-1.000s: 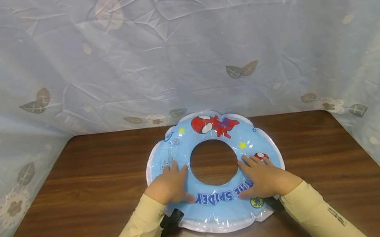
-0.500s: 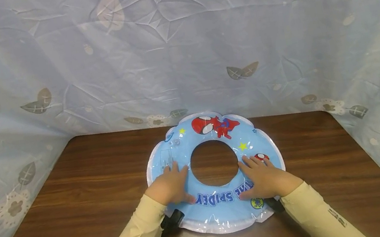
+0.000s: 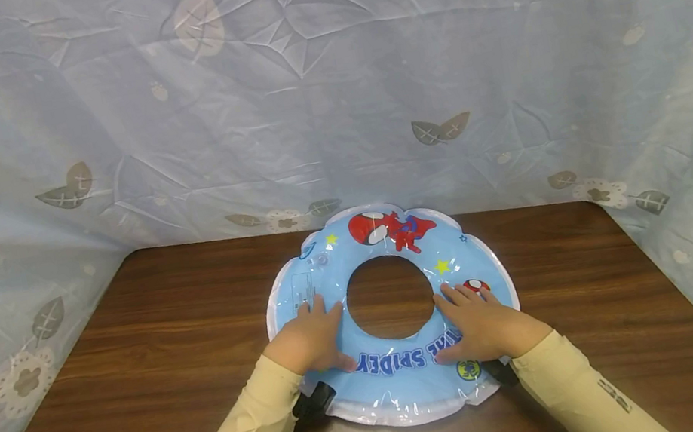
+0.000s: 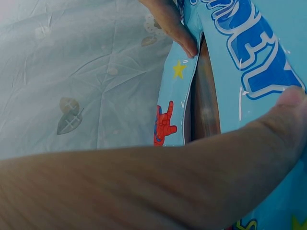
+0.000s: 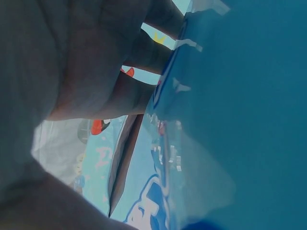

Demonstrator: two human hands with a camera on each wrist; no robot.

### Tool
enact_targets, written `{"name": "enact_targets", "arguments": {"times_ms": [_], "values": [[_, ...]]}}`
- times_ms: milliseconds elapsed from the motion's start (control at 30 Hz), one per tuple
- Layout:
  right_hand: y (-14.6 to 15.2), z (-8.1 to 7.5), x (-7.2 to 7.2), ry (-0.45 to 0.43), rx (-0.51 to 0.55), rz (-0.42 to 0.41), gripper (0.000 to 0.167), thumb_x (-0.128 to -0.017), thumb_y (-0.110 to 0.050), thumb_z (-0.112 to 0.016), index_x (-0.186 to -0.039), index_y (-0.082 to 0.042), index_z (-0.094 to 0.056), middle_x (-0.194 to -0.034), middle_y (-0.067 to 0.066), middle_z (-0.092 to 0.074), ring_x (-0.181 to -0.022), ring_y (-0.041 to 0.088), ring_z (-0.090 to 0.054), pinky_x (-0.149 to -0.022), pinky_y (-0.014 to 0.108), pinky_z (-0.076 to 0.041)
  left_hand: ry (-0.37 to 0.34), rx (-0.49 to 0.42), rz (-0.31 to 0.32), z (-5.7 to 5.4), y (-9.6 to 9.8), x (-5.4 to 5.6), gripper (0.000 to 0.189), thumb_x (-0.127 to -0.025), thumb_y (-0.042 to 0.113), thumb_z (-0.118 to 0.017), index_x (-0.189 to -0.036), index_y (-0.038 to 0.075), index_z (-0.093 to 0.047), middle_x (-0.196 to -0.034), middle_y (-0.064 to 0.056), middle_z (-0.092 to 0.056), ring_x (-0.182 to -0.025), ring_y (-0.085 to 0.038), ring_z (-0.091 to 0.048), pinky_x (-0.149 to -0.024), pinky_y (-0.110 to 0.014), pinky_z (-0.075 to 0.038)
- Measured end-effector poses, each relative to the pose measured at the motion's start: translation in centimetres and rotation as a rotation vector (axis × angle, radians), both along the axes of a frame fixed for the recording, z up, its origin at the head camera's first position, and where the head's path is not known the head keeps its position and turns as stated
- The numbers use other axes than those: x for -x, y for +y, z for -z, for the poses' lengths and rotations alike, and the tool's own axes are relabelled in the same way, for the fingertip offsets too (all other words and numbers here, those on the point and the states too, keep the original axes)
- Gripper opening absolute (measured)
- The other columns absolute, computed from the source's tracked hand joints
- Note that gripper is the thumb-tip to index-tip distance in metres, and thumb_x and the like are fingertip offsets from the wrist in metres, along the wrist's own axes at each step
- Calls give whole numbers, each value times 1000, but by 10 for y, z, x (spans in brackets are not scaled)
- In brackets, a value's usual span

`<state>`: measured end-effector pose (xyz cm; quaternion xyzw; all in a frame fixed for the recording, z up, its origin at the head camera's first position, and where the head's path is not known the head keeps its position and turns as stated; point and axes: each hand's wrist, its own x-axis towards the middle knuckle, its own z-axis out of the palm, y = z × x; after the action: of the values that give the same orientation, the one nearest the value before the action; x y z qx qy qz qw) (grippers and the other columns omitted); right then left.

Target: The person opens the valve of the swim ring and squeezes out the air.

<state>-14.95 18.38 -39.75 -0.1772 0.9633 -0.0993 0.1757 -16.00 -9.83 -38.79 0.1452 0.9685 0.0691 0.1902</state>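
Note:
A light blue inflatable swim ring (image 3: pixel 410 390) with a white scalloped edge lies on the wooden table, printed with a red cartoon figure, yellow stars and upside-down blue lettering. On its near left part rests my left hand (image 3: pixel 309 337), fingers spread and pointing away. My right hand (image 3: pixel 484 323) lies flat on the near right part, its fingertips beside the central hole. In the left wrist view, the left thumb (image 4: pixel 290 98) touches the ring close to the lettering. Seen from the right wrist, the right fingers (image 5: pixel 148 52) reach across the blue plastic. Neither hand grips the ring.
The dark brown table (image 3: pixel 159 370) extends to both sides of the ring. A pale blue curtain (image 3: pixel 327 97) with leaf and flower prints hangs along the back and both sides. The ring's far edge lies close to the back curtain.

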Motion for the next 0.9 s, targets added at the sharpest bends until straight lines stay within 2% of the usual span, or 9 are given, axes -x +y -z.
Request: {"name": "enact_targets", "arguments": {"times_ms": [900], "values": [[1,-2,-1,-11,16,-12,100,-82,-54,-81,-155,1,-41,-165,27,-30,-152,52,-23,-118,72,-14,0,-12,-9,2,-1,-1,100,-81,50,-86,-158,5,-40,-165,-31,-25,-150,-54,-26,-114,-62,-37]]}}
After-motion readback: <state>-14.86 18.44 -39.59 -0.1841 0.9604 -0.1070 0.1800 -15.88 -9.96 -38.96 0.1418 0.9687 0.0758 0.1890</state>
